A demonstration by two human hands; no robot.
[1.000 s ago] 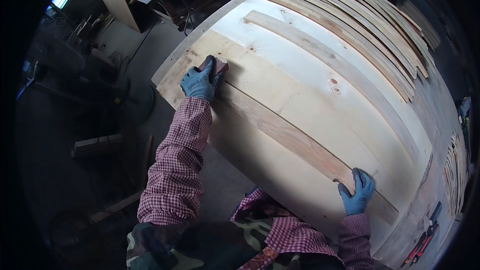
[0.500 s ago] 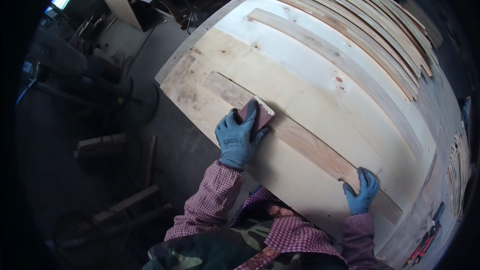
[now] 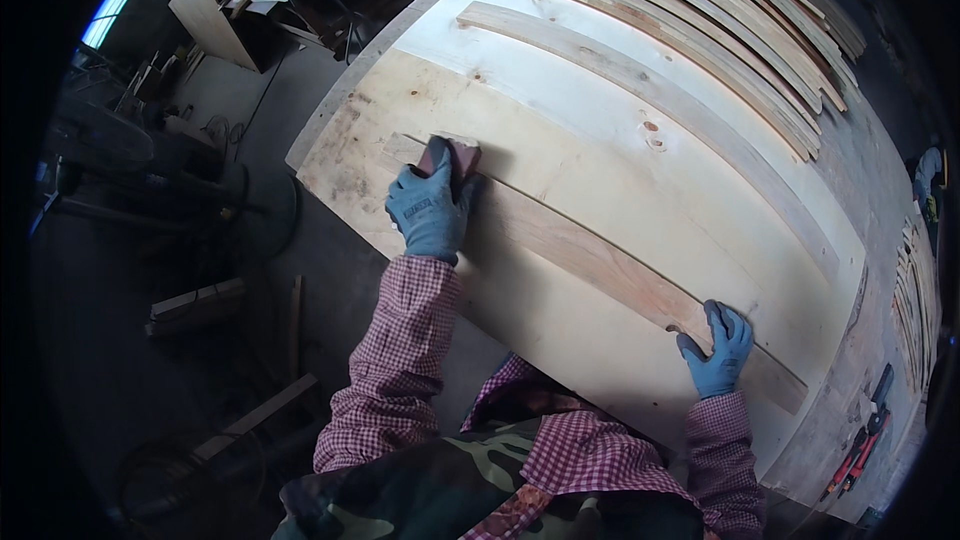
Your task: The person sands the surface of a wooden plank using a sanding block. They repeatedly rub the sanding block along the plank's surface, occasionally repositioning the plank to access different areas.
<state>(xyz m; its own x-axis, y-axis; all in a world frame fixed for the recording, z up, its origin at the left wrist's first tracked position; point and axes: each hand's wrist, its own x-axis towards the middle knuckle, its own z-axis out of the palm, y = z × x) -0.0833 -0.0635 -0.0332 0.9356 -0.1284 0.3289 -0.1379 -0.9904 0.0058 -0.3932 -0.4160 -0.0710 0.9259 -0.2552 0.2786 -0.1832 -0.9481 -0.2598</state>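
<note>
A long, narrow wooden board (image 3: 575, 252) lies slantwise across the pale plywood tabletop, with a dark notch or knot on its near edge by my right hand. In a blue-grey glove, my left hand (image 3: 428, 208) is closed around a sanding block (image 3: 465, 154) wrapped in reddish-brown sandpaper. It presses the block onto the board close to the far left end. My right hand (image 3: 720, 352), gloved alike, grips the board near its right end, thumb at the near edge and fingers over the far edge. The palm side of both hands is hidden.
Another long wooden strip (image 3: 650, 95) lies farther back on the plywood tabletop (image 3: 560, 160). Behind it are stacked several thin slats (image 3: 690, 35). Red-handled pliers or cutters (image 3: 858, 455) lie at the right. Timber pieces (image 3: 195, 305) sit on the dark floor at left.
My left hand has slid the sanding block along the board toward its far left end. My right hand keeps its place on the board, while the whole view has shifted slightly.
</note>
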